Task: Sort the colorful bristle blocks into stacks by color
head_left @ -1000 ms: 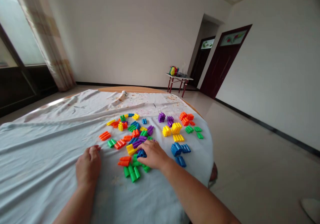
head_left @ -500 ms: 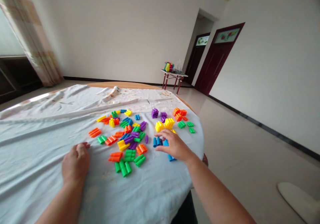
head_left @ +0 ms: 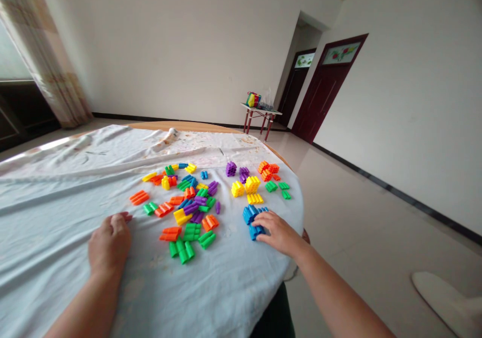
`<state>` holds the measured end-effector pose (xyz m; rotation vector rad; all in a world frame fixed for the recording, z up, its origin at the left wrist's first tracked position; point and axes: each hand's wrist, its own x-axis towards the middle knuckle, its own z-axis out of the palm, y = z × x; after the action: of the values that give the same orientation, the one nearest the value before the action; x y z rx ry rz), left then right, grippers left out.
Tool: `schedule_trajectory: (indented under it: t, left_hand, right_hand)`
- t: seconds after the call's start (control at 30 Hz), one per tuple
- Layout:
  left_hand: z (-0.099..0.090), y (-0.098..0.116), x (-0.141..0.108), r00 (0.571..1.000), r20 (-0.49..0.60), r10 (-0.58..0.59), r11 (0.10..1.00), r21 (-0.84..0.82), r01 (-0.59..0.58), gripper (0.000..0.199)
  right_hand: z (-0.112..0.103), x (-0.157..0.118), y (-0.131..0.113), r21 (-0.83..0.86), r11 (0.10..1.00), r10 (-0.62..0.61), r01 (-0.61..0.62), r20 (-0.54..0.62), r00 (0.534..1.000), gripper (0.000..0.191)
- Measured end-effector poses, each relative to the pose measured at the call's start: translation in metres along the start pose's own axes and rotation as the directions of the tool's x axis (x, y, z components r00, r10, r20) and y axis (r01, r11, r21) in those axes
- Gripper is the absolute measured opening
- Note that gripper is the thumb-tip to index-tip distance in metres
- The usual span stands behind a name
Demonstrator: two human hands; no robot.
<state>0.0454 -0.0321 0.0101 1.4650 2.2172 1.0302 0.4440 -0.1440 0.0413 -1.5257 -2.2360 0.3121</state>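
My left hand point(head_left: 110, 245) rests on the tablecloth, left of the mixed pile, fingers loosely bent and holding nothing. My right hand point(head_left: 280, 232) is at the right side, thumb and fingers around a blue toy block point(head_left: 256, 231) made of joined tubes. Just beyond it are other blue blocks point(head_left: 249, 213), partly covered by my fingers. The mixed pile between my hands has green blocks point(head_left: 192, 231), orange blocks point(head_left: 210, 222), purple blocks point(head_left: 191, 207) and yellow blocks point(head_left: 182, 217). Farther right lie separate groups of yellow blocks point(head_left: 252, 184), purple blocks point(head_left: 231, 169), orange blocks point(head_left: 268, 170) and green blocks point(head_left: 271, 186).
A pale, wrinkled tablecloth point(head_left: 150, 293) covers the round table, whose wooden edge point(head_left: 181, 125) shows at the back. By the far wall a small table point(head_left: 259, 110) bears a colourful bag. A white rounded object point(head_left: 440, 293) is at lower right.
My right hand has moved right and toward me with the blue block it held, which now sits among the other blue blocks. The left hand has stayed in place.
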Motion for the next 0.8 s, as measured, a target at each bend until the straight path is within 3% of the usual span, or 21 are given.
schedule_trajectory:
  t: [0.6, 0.7, 0.8]
  left_hand:
    - [-0.004, 0.008, -0.007, 1.000, 0.011, 0.002, 0.998, -0.063, -0.001, 0.042]
    - [-0.005, 0.006, -0.008, 1.000, -0.005, 0.007, 0.995, -0.095, -0.007, 0.042]
    - [-0.010, 0.011, -0.008, 0.998, -0.058, 0.018, 0.989, -0.147, -0.026, 0.043]
  right_hand:
    - [0.002, -0.003, -0.003, -0.079, 0.997, -0.026, 0.023, -0.032, 0.999, 0.032]
    - [-0.001, -0.004, -0.012, -0.044, 0.998, -0.043, 0.041, -0.063, 0.997, 0.038]
    - [0.001, -0.002, -0.031, 0.023, 0.997, -0.070, 0.073, -0.131, 0.989, 0.031]
